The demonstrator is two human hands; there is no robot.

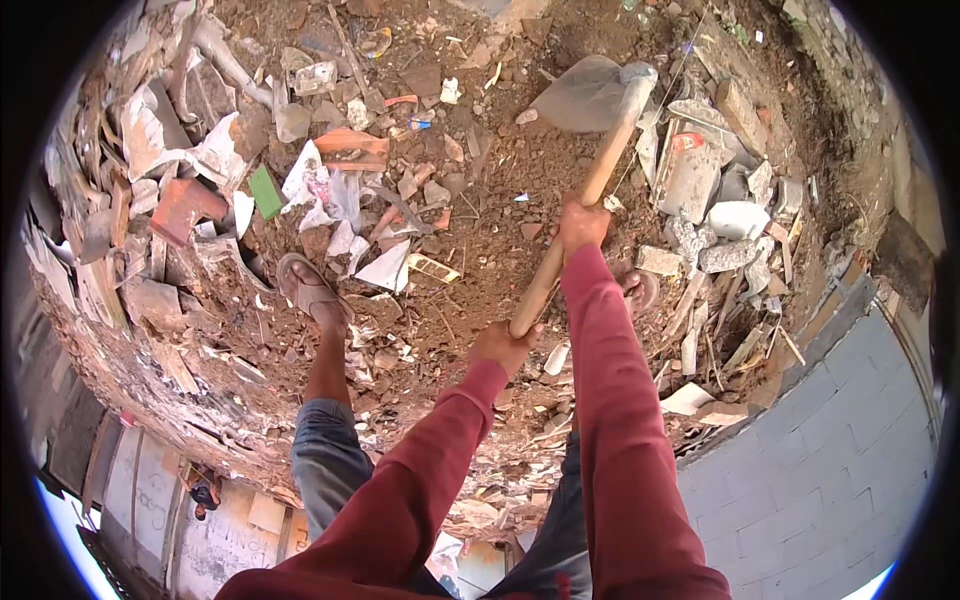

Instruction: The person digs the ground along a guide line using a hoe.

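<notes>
A hoe with a wooden handle (546,284) and a broad grey metal blade (580,97) reaches out ahead of me. My left hand (503,350) is wrapped round the lower end of the handle. Farther up, about mid-handle, my right hand (582,222) grips it too. The blade is close to the brown soil (500,180), and I cannot tell whether it touches. Both of my arms are in dark red sleeves.
Broken rubble (150,150) lies heaped on the left, with more debris (730,215) at right. My sandalled foot (318,290) stands among shards; my other foot (641,291) shows beside my right sleeve. A grey block wall (820,460) borders the lower right. Another person (205,497) is behind, lower left.
</notes>
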